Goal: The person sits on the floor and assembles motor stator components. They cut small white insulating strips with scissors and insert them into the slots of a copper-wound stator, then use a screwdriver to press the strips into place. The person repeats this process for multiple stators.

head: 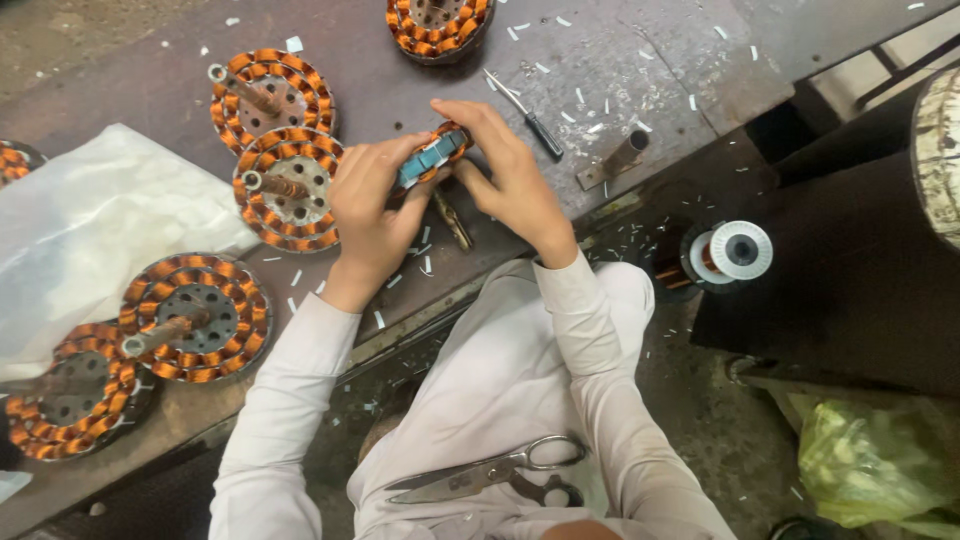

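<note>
Both our hands are closed on the same part: left hand (368, 215) and right hand (510, 175) pinch a small copper-wound coil (432, 158) with a blue strip across it, held just above the bench (620, 60) edge. Most of the coil is hidden by our fingers, so we can't tell its full shape; probably a smaller winding than the others. No real containers here: closest are a white plastic bag (90, 220) lying on the bench at left, contents not visible, and a yellow-green bag (875, 465) on the floor at lower right, cut off by the frame. Wound motor cores (290, 190) with orange copper loops: we count six on the bench, one more sliver at the far left edge, and the top one is cropped. Four show a centre shaft. One screwdriver (525, 112) lies just beyond our right hand, one wire spool (738, 250) sits below the bench to the right, one pair of scissors (490, 472) rests on our lap. White paper scraps are scattered over the bench and floor, too many to count.
</note>
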